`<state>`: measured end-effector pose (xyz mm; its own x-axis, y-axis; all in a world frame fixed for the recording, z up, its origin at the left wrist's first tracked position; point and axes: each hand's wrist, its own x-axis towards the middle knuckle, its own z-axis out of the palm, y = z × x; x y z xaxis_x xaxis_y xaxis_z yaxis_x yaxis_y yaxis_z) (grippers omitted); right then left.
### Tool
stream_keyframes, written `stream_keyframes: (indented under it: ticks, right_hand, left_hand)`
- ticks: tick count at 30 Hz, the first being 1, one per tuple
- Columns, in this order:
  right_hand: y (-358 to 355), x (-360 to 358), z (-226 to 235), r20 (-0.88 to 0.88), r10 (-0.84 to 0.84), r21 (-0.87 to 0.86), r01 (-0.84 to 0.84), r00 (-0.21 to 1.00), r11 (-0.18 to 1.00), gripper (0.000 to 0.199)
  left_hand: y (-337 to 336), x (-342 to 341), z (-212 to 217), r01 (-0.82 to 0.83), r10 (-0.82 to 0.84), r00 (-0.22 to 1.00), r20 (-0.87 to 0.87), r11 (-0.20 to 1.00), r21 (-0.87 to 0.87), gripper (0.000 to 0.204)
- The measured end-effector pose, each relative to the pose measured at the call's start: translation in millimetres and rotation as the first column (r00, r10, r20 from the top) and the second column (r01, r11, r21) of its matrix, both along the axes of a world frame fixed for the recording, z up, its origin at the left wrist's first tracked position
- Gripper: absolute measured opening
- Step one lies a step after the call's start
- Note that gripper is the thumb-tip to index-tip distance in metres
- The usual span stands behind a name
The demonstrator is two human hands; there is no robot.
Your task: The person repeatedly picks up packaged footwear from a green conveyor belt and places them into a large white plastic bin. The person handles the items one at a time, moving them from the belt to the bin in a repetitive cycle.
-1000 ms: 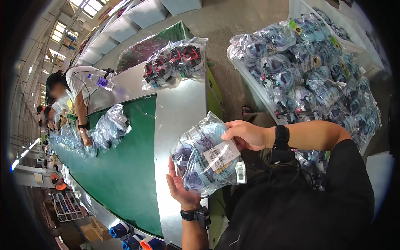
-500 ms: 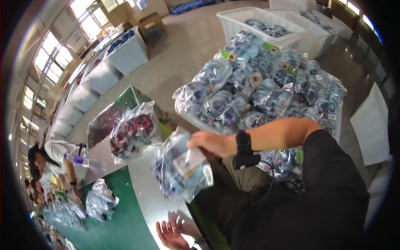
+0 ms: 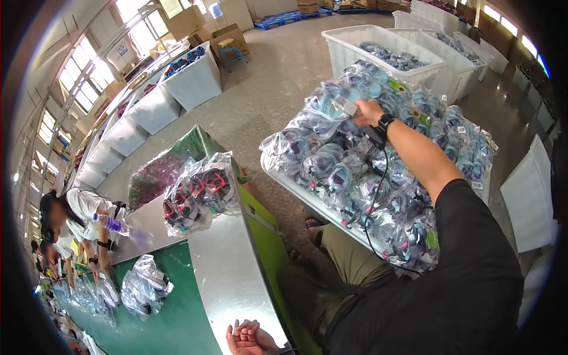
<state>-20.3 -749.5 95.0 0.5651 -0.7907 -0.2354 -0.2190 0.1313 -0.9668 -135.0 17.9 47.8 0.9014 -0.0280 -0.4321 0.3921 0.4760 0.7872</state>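
Currently | right fingers [image 3: 360,118] grasp bagged shoes [image 3: 326,106] | white label [image 3: 345,106], print too small | left fingers [image 3: 249,334] released, half-curled

Right hand [image 3: 368,112] outstretched in a pinching grip; left hand [image 3: 247,339] low, loosely curled.

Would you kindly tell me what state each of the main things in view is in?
Clear bag: filled, held at one end
Right hand: closed on that bag
Left hand: empty, fingers loosely curled
Near white bin: heaped above its rim
Back bin: open-topped, partly filled
Black-and-red shoes: bagged, on the steel tabletop
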Motion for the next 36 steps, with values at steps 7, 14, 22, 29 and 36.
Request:
stream_keyframes:
  ticks: [7,14,22,29,36]
  right_hand:
    - [-7.1,5.9,-17.4,-0.081,-0.385,-0.788,0.178,0.919,0.589,0.048]
    - [172.5,68.5,52.4,0.147,0.539,-0.613,-0.351,0.829,0.707,0.022]
    - [468.7,87.5,-26.3,0.121,0.974,-0.160,-0.965,0.190,0.208,0.021]
    - [536.7,69.8,-67.2,-0.025,0.891,-0.650,-0.685,0.454,0.330,0.010]
    - [530.4,71.2,-63.0,0.058,0.886,-0.605,-0.690,0.460,0.398,0.011]
  left_hand:
    - [-20.8,-8.6,18.3,0.068,-0.092,0.989,0.117,0.979,0.192,0.050]
    - [0.5,-5.2,-9.7,0.037,-0.033,0.983,0.181,0.999,-0.015,0.041]
    - [36.9,46.0,31.9,0.264,-0.254,0.964,-0.076,0.947,0.181,0.036]
    - [115.8,131.4,58.6,0.013,-0.045,0.998,0.042,0.823,0.568,0.034]
    - [228.1,288.8,10.8,-0.154,0.133,0.987,0.094,0.572,0.806,0.047]
